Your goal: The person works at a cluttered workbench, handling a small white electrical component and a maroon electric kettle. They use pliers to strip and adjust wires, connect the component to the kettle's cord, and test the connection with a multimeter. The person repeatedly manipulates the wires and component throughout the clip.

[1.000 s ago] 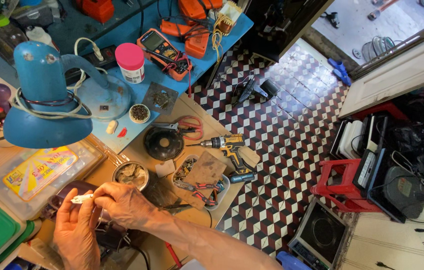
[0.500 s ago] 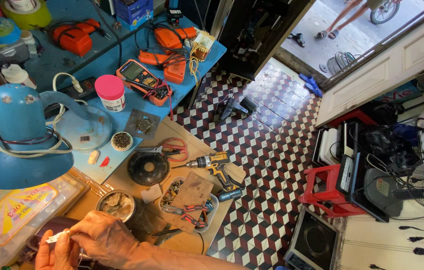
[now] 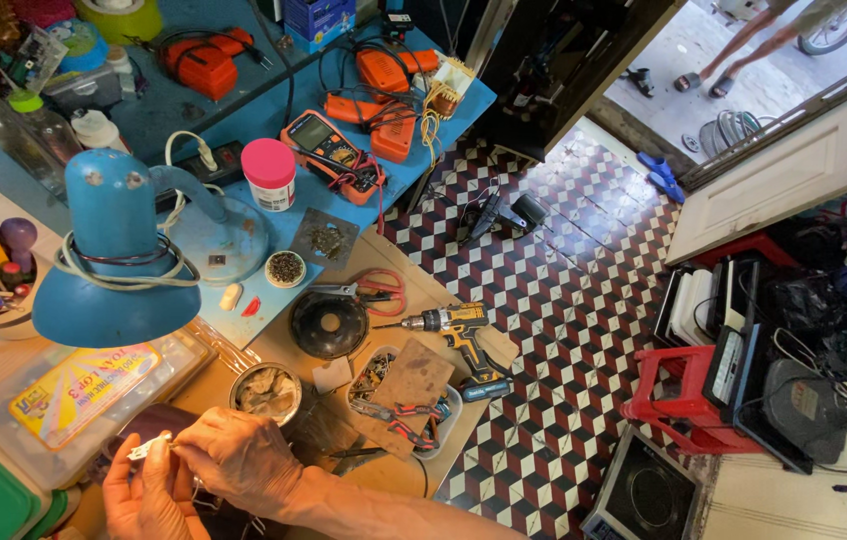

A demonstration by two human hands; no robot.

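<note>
My left hand and my right hand meet at the bottom left, above the wooden bench. Both pinch a small whitish part between their fingertips. My right forearm comes in from the lower right. Just beyond the hands stands a round metal tin with scraps in it. A dark object lies under the hands, mostly hidden.
A blue desk lamp hangs over the bench at left. A black round part, a cordless drill, pliers on a tray, an orange multimeter and a pink-capped jar lie further out. Tiled floor at right.
Both hands stay closed on the small part. The view has shifted, so the bench and hands sit a little differently in frame.
</note>
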